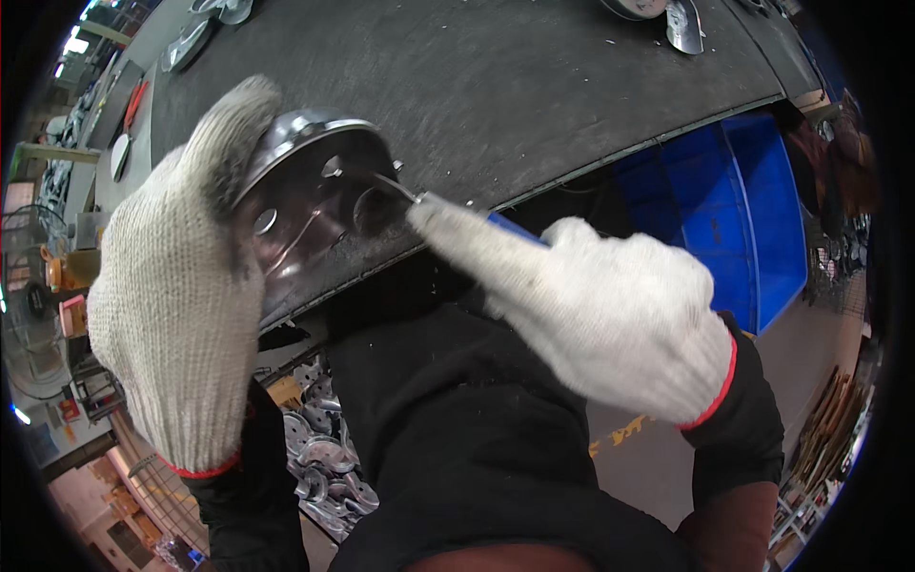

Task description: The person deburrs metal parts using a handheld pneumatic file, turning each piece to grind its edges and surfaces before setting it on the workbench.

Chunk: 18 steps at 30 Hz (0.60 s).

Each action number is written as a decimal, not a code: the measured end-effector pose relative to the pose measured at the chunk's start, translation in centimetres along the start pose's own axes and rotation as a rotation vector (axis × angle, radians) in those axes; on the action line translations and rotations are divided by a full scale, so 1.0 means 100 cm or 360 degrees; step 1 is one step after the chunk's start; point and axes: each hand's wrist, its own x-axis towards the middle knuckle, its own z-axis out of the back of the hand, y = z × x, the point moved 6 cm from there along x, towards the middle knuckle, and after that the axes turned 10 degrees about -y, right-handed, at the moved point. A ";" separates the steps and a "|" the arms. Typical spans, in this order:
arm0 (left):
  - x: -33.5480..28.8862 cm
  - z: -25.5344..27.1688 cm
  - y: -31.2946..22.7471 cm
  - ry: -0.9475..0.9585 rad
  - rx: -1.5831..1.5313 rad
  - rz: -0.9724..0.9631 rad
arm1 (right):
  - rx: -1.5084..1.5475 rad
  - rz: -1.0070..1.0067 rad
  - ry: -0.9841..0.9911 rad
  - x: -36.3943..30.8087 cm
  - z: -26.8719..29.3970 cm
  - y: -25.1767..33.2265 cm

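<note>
A shiny, cup-shaped metal part (303, 229) with several round holes is tilted at the bench's near edge, its hollow side facing me. Wrapped round its left side is my left hand (176, 286), in a white knit glove. My right hand (600, 310), gloved the same way, grips a deburring tool with a blue handle (517, 230), index finger stretched along it. The tool's thin metal tip reaches the part's right rim, beside a small hole. Whether the tip touches the metal cannot be made out.
Dark bench top (496, 95) extends beyond the part, with small metal chips scattered on it. More metal parts (683, 27) lie at its far side. A blue bin (767, 224) stands to the right below the edge. Loose metal pieces (324, 462) are heaped low on the left.
</note>
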 end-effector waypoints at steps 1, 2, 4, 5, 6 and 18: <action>-0.003 0.008 -0.003 -0.0055 0.0011 -0.0056 | 0.0465 -0.0098 0.0092 0.008 -0.006 -0.006; -0.008 0.013 -0.002 -0.0045 0.0049 -0.0028 | 0.0833 -0.0177 0.0261 0.010 -0.021 -0.011; -0.013 0.006 0.001 -0.0090 0.0207 0.0104 | 0.1516 -0.0903 0.0790 0.003 -0.039 -0.013; -0.018 0.003 0.000 -0.0090 0.0219 0.0114 | 0.2393 -0.1137 0.0854 -0.008 -0.061 -0.010; -0.017 0.001 -0.003 -0.0063 -0.0019 0.0236 | 0.3153 -0.1089 0.0802 -0.021 -0.064 -0.008; -0.030 0.006 0.036 -0.0033 -0.0115 0.0451 | 0.0947 -0.0133 0.0173 -0.020 -0.039 -0.005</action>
